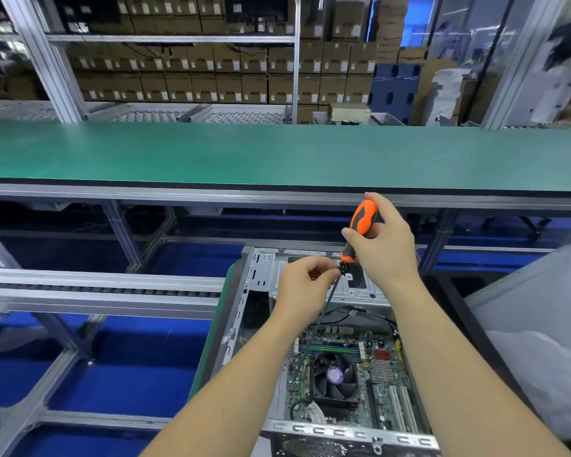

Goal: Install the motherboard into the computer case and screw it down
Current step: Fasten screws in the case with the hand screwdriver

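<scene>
A silver computer case lies open on the low bench in front of me. The green motherboard sits inside it, with a black CPU fan near its middle. My right hand grips the orange and black handle of a screwdriver, held tilted above the case. The thin dark shaft runs down and left toward the board's far left corner. My left hand pinches the shaft just under the handle, where small dark screws seem to cling. The tip is hard to make out.
A long green workbench runs across behind the case. Aluminium frame rails and blue flooring lie to the left. A grey-white sheet lies at the right. Shelves of cardboard boxes fill the background.
</scene>
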{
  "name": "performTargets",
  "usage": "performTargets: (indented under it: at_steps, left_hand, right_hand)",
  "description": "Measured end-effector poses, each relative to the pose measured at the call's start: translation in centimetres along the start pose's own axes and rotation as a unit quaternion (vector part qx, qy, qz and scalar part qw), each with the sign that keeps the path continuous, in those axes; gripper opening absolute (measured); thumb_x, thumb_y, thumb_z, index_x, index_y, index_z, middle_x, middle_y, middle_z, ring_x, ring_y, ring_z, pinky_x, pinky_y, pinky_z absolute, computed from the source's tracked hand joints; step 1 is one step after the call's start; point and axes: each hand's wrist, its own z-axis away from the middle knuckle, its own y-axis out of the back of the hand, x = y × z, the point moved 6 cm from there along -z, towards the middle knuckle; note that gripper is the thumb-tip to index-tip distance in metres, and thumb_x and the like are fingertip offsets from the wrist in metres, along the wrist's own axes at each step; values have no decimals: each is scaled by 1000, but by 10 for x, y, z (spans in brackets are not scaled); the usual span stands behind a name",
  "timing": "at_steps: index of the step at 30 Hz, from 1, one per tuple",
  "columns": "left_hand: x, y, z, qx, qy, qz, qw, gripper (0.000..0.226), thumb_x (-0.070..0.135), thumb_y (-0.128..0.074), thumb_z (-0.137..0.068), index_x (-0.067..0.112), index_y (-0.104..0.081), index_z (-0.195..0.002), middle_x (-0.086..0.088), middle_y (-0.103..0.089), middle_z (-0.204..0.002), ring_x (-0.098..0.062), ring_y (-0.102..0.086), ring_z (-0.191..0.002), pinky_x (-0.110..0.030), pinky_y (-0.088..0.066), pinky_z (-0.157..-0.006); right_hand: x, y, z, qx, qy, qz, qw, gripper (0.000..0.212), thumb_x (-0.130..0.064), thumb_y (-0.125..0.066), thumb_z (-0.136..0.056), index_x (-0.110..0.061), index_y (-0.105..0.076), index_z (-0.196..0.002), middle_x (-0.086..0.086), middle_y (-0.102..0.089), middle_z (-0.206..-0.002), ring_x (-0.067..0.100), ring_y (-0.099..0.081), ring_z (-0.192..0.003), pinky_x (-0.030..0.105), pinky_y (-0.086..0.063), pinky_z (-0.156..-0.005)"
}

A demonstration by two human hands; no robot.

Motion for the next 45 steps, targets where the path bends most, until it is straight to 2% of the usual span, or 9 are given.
performTargets:
  at_steps: [5,10,19,24,30,34,37,41,45]
  left_hand:
    - [-5,-5,-3,-18,1,-36,999,14,9,-62,-96,14,-69,-85,4,-64,-74,-8,-56,-68,-24,-49,-71]
    - [-13,-7,-5,-31,12,-31,999,13,9,-60,-97,15,-66,-87,2,-63,-77,-10,-56,-71,-26,-50,-72]
    - [-37,-12,-2,-21,88,146,985,21,1,-55,-99,10,-67,-85,9,-62,-69,-8,-58,-66,-31,-59,-78]
    - [-53,-11,-2,-6,149,276,949,19,2,-52,-101,5,-64,-87,-1,-58,-69,-11,-57,-65,-30,-57,-77]
    - [-85,19,3,41,203,242,948,17,-2,-69,-88,9,-74,-76,-11,-68,-78,-15,-63,-67,-33,-58,-78]
    - [-114,54,6,84,239,56,966,12,-2,-67,-87,8,-66,-80,-4,-66,-70,-18,-60,-67,-32,-55,-71]
    - [-127,55,14,41,244,-33,968,20,-5,-57,-93,13,-67,-91,-6,-68,-79,-15,-59,-65,-25,-49,-60]
    - [-148,47,29,55,303,-8,951,25,-6,-53,-92,9,-72,-85,-10,-68,-73,-20,-57,-65,-31,-51,-66]
    - [-170,41,51,92,436,125,886,16,-12,-59,-88,-2,-65,-77,-14,-63,-67,-20,-56,-58,-30,-53,-59]
  right_hand:
    - [9,2,0,2,-13,-18,1000,57,-11,-77,-86,-34,-52,-132,14,-68,-77,35,-70,-81,52,-60,-78]
    - [20,1,0,6,-26,-17,999,58,-13,-78,-87,-37,-51,-132,8,-70,-80,28,-72,-80,49,-61,-77]
    - [33,-7,1,-9,-52,-54,997,60,-14,-76,-89,-39,-48,-136,6,-70,-102,24,-71,-93,49,-61,-81]
    - [33,-3,-2,7,-55,-65,996,58,-11,-74,-91,-36,-48,-136,7,-70,-92,28,-73,-86,51,-61,-79]
    - [34,13,-8,22,-74,-113,991,56,-5,-72,-90,-39,-51,-130,12,-68,-85,33,-72,-79,49,-64,-71]
    - [36,28,-12,54,-82,-122,988,57,-2,-73,-89,-33,-53,-133,9,-70,-84,26,-74,-74,46,-64,-63]
    - [35,37,-14,72,-76,-113,988,57,-1,-72,-90,-29,-52,-135,10,-70,-85,26,-74,-69,48,-64,-64]
    - [36,43,-11,91,-74,-118,986,56,1,-70,-91,-26,-51,-136,5,-70,-79,21,-73,-64,41,-64,-61]
    - [37,50,-7,107,-72,-100,987,57,1,-69,-91,-25,-50,-138,1,-71,-78,15,-74,-65,34,-63,-58]
